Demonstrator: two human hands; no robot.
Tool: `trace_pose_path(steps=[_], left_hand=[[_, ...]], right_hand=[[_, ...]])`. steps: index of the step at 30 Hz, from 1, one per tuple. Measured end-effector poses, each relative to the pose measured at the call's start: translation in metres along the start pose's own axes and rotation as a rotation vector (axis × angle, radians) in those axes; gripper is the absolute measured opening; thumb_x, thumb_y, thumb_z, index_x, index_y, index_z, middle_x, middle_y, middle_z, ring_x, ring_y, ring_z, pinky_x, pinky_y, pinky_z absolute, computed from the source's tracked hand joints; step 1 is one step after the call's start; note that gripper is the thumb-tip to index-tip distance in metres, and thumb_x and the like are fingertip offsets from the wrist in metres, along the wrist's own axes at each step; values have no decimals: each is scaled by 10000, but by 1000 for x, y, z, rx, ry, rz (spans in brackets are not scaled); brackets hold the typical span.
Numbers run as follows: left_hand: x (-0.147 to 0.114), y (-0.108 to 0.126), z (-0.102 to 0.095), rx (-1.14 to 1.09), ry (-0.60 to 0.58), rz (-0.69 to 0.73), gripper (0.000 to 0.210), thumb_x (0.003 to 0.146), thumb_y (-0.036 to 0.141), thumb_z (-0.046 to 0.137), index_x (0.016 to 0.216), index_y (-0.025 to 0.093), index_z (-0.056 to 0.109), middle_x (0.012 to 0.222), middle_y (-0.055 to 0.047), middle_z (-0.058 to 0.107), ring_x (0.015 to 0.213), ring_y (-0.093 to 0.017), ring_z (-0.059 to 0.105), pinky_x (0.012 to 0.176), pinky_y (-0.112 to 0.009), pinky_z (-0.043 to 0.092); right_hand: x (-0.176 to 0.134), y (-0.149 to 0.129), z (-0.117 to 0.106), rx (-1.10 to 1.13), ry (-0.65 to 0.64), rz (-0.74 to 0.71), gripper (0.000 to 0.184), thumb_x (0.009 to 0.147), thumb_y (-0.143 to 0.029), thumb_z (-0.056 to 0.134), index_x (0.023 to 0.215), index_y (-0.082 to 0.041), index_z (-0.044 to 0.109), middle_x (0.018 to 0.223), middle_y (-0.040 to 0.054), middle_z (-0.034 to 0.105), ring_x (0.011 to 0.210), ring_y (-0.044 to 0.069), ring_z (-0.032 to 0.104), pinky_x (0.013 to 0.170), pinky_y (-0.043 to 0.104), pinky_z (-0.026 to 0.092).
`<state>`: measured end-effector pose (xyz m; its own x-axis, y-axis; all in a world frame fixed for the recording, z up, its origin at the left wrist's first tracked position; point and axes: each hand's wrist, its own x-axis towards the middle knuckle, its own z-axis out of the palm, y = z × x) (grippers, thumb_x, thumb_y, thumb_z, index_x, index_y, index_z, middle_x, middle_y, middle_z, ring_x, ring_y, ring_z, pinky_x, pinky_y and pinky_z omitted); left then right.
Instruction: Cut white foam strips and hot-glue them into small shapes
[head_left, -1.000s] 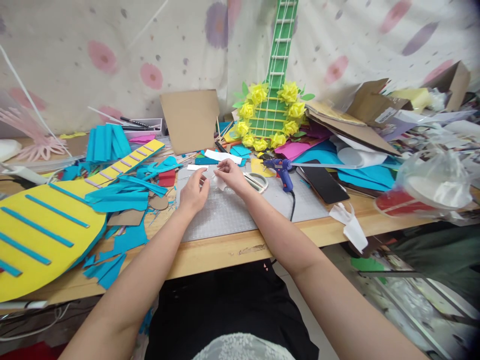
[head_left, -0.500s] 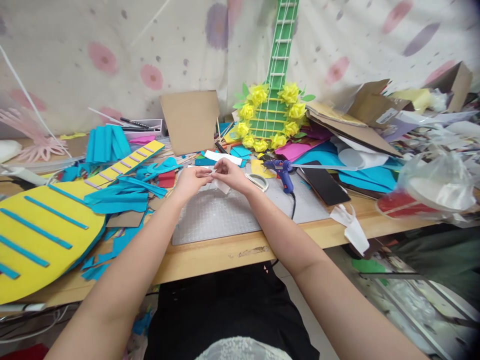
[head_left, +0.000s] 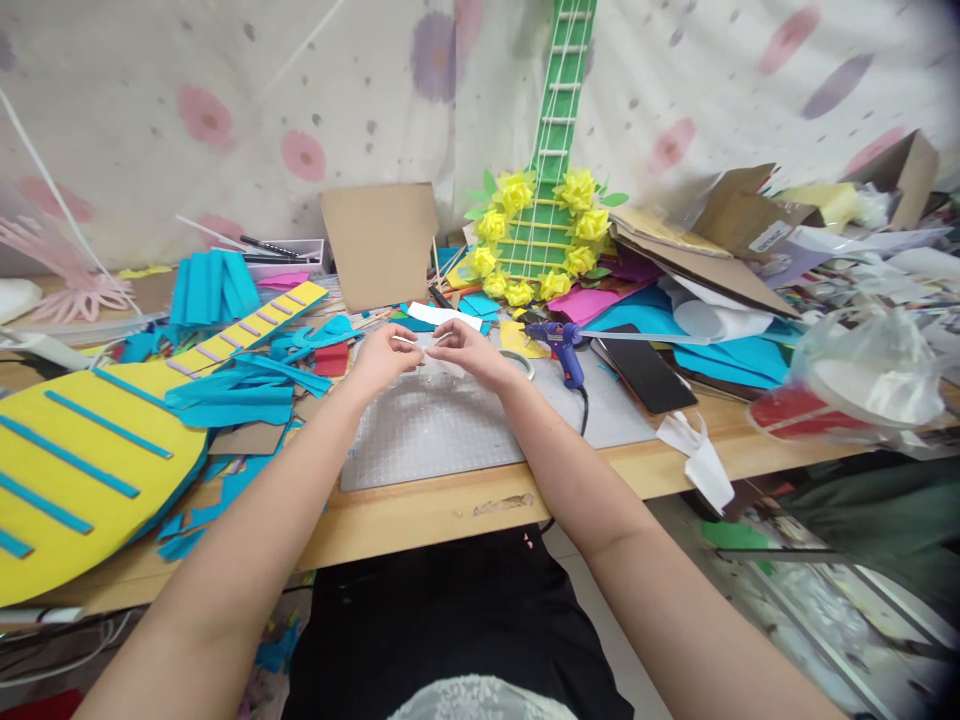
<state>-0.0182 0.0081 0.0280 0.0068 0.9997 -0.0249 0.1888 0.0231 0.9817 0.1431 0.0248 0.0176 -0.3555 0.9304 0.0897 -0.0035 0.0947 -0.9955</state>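
Note:
Over the grey cutting mat [head_left: 427, 445], my left hand [head_left: 385, 358] and my right hand [head_left: 469, 355] meet at the fingertips. Both pinch a small piece of white paper [head_left: 444, 367], which is mostly hidden by the fingers. Just beyond them lies a white paper strip [head_left: 445, 316]. To the right of my right hand, a roll of tape [head_left: 520, 364] is partly covered by the wrist. A blue glue gun [head_left: 564, 350] with a black cord rests on the mat further right.
A yellow paper guitar [head_left: 112, 440] with blue strips lies left; a green one [head_left: 536, 235] with yellow flowers leans behind. Blue paper scraps [head_left: 240, 390], a cardboard piece [head_left: 381, 245], a black phone [head_left: 649, 370] and a bagged red-and-white tub [head_left: 825, 400] crowd the wooden table [head_left: 420, 520].
My fingertips have drawn slightly apart around the white paper, and both hands sit a touch lower. The view has shifted slightly; the other things stay in place.

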Motion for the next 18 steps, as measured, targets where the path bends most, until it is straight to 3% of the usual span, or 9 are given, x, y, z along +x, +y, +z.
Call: trace_pose_path(steps=[7,13,18], left_hand=[[-3,1,4,-122,47,-78,278,540,104,688,753,164,519,588,24,605,569,-115,592,614,-291,524],[-8,11,5,-145,10,-153,337,523,123,716,835,158,592,690,-19,657,679,-164,644,719,-334,529],[-6,11,5,-168,34,-181,382,527,107,725,855,160,537,687,-34,659,688,-187,656,712,-361,543]], right_hand=[[1,6,-3,119,-35,-5,354,581,-281,712,828,-202,472,619,-61,571,550,91,525,516,228,397],[2,8,-4,144,-54,-21,376,575,-286,717,848,-196,474,630,-64,557,587,90,531,503,218,423],[4,11,-4,181,-35,-36,377,576,-292,718,852,-195,479,638,-56,559,596,88,524,498,212,421]])
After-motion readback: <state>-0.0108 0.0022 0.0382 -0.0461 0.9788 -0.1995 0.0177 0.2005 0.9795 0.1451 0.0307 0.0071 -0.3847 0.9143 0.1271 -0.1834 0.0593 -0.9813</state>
